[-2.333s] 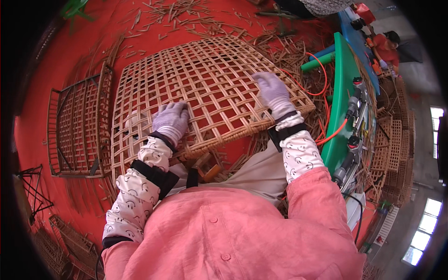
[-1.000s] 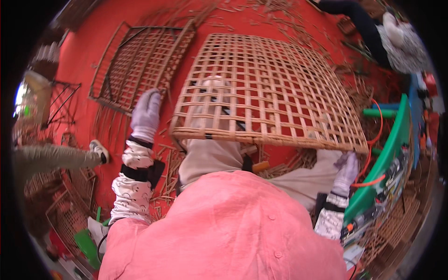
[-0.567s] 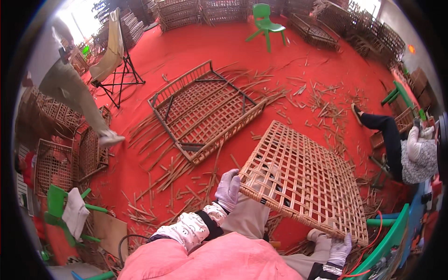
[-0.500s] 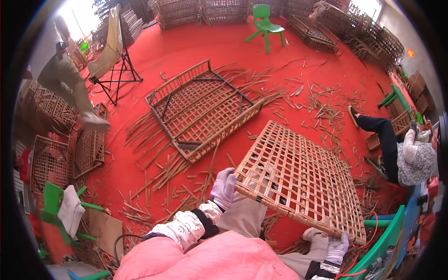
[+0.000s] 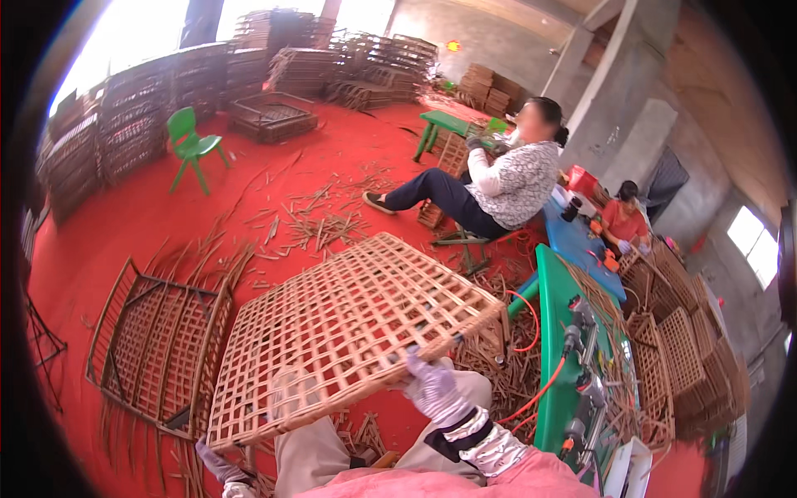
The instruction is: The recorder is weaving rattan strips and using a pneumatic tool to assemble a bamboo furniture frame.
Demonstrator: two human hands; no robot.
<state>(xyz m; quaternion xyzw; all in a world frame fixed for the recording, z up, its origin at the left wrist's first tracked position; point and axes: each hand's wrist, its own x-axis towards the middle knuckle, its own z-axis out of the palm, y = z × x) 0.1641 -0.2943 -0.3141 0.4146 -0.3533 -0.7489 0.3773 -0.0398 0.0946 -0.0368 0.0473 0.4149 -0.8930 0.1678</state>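
A woven rattan lattice panel [image 5: 357, 307] with a bound rim is held tilted over my knees. My left hand [image 5: 221, 465], in a pale glove, has its fingers closed around the near left corner. At the near edge, right of the middle, my right hand [image 5: 435, 390] grips the rim, also gloved. A shallow woven tray with a dark frame [image 5: 158, 349] lies on the red floor left of the panel, with loose strips sticking out from under it.
A green table [image 5: 552, 315] at my right carries power tools [image 5: 581, 332] with red hoses. Beyond it sits a person [image 5: 515, 187] in a patterned top; another [image 5: 623, 220] works farther right. Cane offcuts [image 5: 320, 224] litter the floor. A green chair [image 5: 195, 145] and stacked trays stand behind.
My view has swung to the right. The panel has turned in my hands; my right hand now grips farther in along its near edge, and my left hand is lower at its corner.
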